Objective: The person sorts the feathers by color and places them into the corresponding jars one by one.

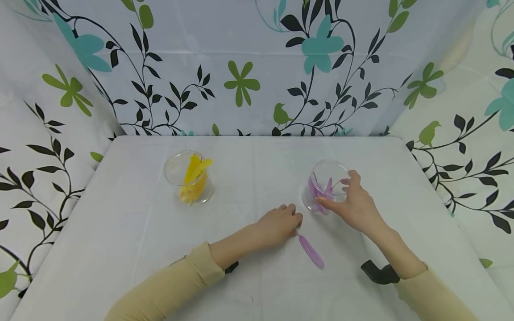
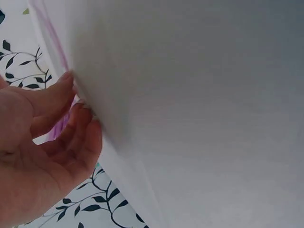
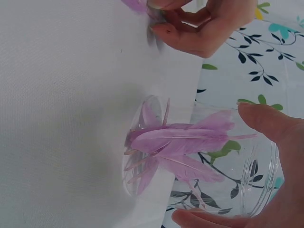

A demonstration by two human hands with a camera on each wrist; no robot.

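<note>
My left hand is low over the table in the middle, pinching a purple feather by its quill end. The soft end of that feather points toward the table's near right. To the right, my right hand grips a clear cup near its rim, thumb on one side and fingers on the other. Several purple feathers stand inside this cup, as the right wrist view shows. The cup's base appears to rest on the table. In the left wrist view, the fingertips partly hide the pinched feather.
A second clear cup, holding yellow feathers, stands at the left on the white table. Patterned cloth with leaves and flowers hangs behind and at both sides. Dark straps or mounts sit by the wrists.
</note>
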